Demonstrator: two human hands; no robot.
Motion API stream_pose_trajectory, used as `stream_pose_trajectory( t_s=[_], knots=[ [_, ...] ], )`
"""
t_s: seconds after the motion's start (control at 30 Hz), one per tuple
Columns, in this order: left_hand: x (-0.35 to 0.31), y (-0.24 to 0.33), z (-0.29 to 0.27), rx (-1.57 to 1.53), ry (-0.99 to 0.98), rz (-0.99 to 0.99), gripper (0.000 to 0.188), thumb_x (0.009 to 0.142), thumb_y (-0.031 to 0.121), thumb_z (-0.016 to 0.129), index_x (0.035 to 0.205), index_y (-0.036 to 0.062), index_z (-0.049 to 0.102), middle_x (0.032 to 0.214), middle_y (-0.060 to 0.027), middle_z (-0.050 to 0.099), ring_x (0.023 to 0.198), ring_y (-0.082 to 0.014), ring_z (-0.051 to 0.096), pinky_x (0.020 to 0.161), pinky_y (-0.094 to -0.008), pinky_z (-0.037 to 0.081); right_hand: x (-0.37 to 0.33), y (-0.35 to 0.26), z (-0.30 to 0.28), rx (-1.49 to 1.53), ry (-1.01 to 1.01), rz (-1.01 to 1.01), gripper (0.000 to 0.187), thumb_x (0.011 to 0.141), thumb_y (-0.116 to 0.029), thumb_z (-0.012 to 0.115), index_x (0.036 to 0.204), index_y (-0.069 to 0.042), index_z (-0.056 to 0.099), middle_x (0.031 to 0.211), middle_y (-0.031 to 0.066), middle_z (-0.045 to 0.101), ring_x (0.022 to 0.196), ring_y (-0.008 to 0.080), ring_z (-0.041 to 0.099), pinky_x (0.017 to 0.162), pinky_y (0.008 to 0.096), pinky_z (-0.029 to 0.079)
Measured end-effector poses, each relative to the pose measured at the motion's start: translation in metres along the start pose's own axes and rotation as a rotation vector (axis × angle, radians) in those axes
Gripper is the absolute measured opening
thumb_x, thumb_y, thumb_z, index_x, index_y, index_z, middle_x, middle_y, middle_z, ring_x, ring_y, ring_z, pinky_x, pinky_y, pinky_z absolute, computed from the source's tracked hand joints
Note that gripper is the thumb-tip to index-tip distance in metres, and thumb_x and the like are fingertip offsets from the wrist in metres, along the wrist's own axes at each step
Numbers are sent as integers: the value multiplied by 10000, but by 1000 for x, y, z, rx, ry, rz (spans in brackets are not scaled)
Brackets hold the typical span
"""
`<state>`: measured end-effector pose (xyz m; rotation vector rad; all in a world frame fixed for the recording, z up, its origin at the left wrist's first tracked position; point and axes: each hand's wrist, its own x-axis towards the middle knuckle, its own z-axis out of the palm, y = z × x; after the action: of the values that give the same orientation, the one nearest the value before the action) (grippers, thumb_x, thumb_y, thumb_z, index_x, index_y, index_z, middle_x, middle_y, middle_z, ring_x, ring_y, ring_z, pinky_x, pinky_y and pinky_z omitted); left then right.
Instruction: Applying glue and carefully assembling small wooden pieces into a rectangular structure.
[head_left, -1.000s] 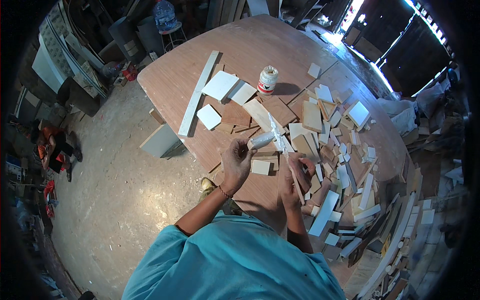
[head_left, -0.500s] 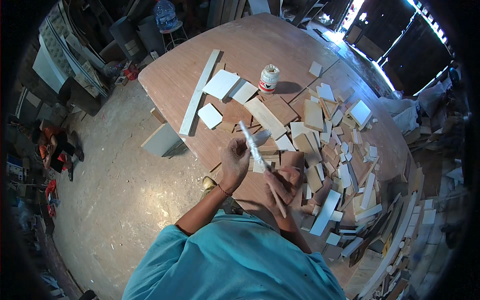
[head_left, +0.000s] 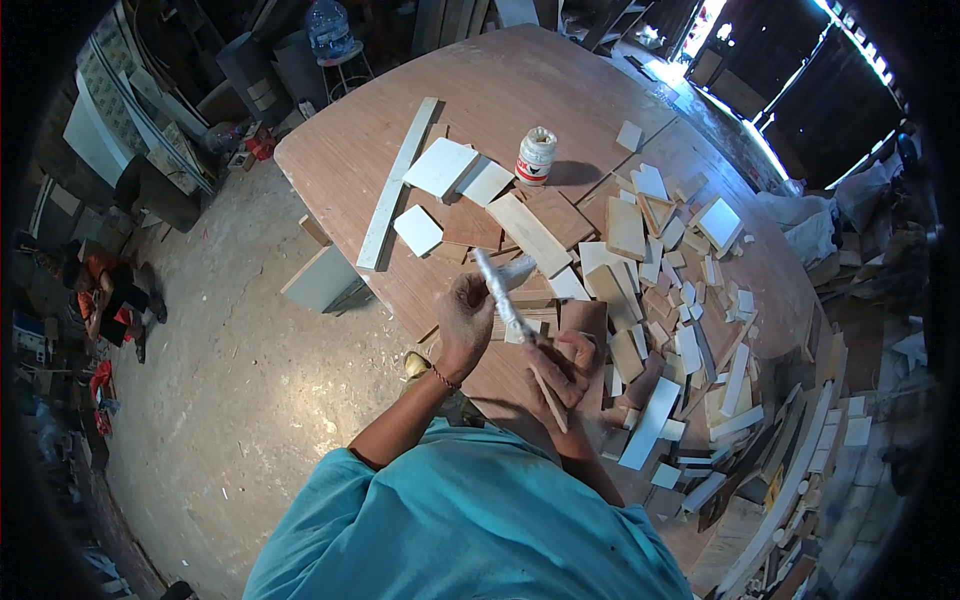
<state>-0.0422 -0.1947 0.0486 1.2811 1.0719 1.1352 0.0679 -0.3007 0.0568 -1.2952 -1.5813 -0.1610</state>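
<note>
My right hand point(head_left: 562, 368) is closed around a thin wooden stick point(head_left: 503, 300), which slants up to the left. The stick's upper part is thickly coated in something white, like glue. Just left of it, my left hand point(head_left: 466, 322) pinches a small pale piece point(head_left: 517, 270), partly hidden behind the stick; I cannot make out its kind. Both hands are held over the near edge of the wooden table point(head_left: 470, 80). Beyond them stands an uncapped white jar point(head_left: 536, 157) with a red and black label and white smears at its mouth.
White and bare wood offcuts point(head_left: 625, 230) cover the table's right side in a loose heap. A long pale strip point(head_left: 398, 185) and several white blocks point(head_left: 441, 168) lie farther left. Another person point(head_left: 100, 290) sits at the far left. A water bottle point(head_left: 330, 30) rests on a stool.
The stick's coated tip has dipped slightly and shifted a little left across the pale piece. Both hands keep their grips and have barely moved.
</note>
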Motion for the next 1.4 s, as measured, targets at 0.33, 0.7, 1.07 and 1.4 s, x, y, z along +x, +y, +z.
stream_pose_trajectory(
  t_s=[0.33,0.7,1.07,1.4],
  knots=[
    [1,-3,-3,79,4,0,208,745,-45,570,938,-49,491,863,-64,554,806,-95,518,739,-214,427,10,9,-5,-98,3,101,196,730,-80,567,910,-42,633,893,110,591,963,232,426,794,321,368],
    [3,-12,-4,-33,74,99,226,691,15,631,899,-52,573,702,-81,594,619,-89,524,569,-233,438,8,-11,-6,122,-26,32,201,759,-189,575,906,-66,635,809,80,627,943,247,415,827,368,335],
    [4,-4,-3,6,117,95,226,689,13,638,892,-52,566,682,-51,566,604,-76,485,562,-211,422,6,5,-11,-62,-10,106,209,717,-104,578,913,-61,636,851,111,608,963,250,421,832,358,337],
    [6,-5,-4,-106,108,86,216,707,-20,603,915,-51,552,706,-30,549,633,-57,474,594,-197,413,5,7,-16,86,4,79,186,768,-140,575,916,-43,630,1047,129,435,862,214,541,734,289,430]
  ],
)
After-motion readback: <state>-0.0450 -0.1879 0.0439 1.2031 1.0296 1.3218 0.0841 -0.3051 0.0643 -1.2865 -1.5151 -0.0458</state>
